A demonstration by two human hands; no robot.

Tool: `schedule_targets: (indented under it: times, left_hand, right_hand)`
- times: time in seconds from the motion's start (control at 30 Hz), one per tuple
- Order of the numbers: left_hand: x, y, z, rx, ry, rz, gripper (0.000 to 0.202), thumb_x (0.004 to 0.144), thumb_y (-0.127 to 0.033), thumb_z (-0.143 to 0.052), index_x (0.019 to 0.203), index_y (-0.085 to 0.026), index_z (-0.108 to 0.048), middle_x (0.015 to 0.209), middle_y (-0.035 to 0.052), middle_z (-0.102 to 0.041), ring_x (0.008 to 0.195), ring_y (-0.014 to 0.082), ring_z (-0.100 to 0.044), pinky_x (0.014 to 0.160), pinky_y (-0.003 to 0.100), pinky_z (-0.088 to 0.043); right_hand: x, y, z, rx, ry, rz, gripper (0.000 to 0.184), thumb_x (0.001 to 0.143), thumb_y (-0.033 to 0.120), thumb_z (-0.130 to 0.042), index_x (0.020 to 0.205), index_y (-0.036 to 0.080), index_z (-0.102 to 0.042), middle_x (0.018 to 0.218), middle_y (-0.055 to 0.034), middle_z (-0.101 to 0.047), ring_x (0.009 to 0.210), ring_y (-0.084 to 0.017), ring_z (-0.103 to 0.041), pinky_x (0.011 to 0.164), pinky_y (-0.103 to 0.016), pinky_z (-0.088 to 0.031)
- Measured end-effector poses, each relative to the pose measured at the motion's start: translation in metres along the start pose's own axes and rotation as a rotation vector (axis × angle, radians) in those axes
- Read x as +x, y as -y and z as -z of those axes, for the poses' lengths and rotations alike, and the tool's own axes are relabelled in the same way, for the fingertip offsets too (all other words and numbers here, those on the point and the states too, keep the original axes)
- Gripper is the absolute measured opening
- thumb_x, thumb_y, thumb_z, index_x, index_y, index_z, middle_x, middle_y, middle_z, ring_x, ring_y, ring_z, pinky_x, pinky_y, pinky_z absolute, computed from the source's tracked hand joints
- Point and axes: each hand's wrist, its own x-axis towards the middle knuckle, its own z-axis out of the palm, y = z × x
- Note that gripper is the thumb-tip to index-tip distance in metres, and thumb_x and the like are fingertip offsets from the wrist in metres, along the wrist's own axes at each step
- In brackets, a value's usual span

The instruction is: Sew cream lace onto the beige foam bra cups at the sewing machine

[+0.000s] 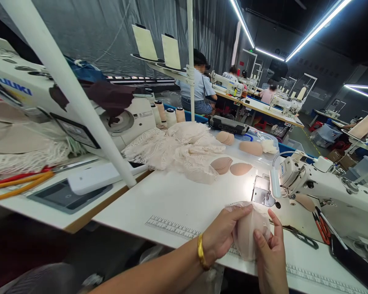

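Between my hands is a pale beige bra cup (247, 237) with a seam down its middle and some lace at its upper edge. My left hand (222, 230), a gold bangle on its wrist, pinches the cup's upper left part with the thumb on top. On the other side my right hand (271, 249) grips the right edge, thumb on the fabric and index finger raised; its other fingers are partly hidden. Just beyond the hands is the lit needle area of a white sewing machine (297, 175), with its metal plate (262, 194).
Lace fabric (187, 149) lies heaped at the table's back left, beside loose beige cup pads (222, 165). Orange-handled scissors (322, 228) and a dark phone-like object (352, 261) lie at right. A white pole (70, 94) crosses the left side. Co-workers (196, 85) sit farther back.
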Motion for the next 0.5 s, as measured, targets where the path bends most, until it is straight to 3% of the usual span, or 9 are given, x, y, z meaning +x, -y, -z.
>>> schedule_targets:
  times: [0.2, 0.5]
  left_hand:
    - [0.005, 0.002, -0.003, 0.010, -0.098, -0.025, 0.036, 0.066, -0.040, -0.094, 0.075, -0.012, -0.073, 0.075, 0.0049, -0.072, 0.069, 0.0178, -0.063, 0.068, 0.029, -0.051]
    - [0.004, 0.005, -0.001, 0.039, -0.027, -0.047, 0.041, 0.067, -0.047, -0.094, 0.080, -0.012, -0.077, 0.078, 0.0071, -0.074, 0.075, 0.0192, -0.064, 0.072, 0.028, -0.051]
  right_hand:
    - [0.001, -0.003, 0.002, 0.003, 0.003, 0.000, 0.089, 0.079, 0.053, -0.087, 0.153, 0.033, -0.041, 0.124, -0.0066, -0.073, 0.095, -0.023, -0.074, 0.074, -0.031, -0.061]
    - [0.016, -0.011, 0.019, 0.084, 0.007, -0.054, 0.100, 0.073, 0.044, -0.092, 0.155, 0.031, -0.035, 0.129, -0.0110, -0.072, 0.109, -0.028, -0.073, 0.084, -0.040, -0.062]
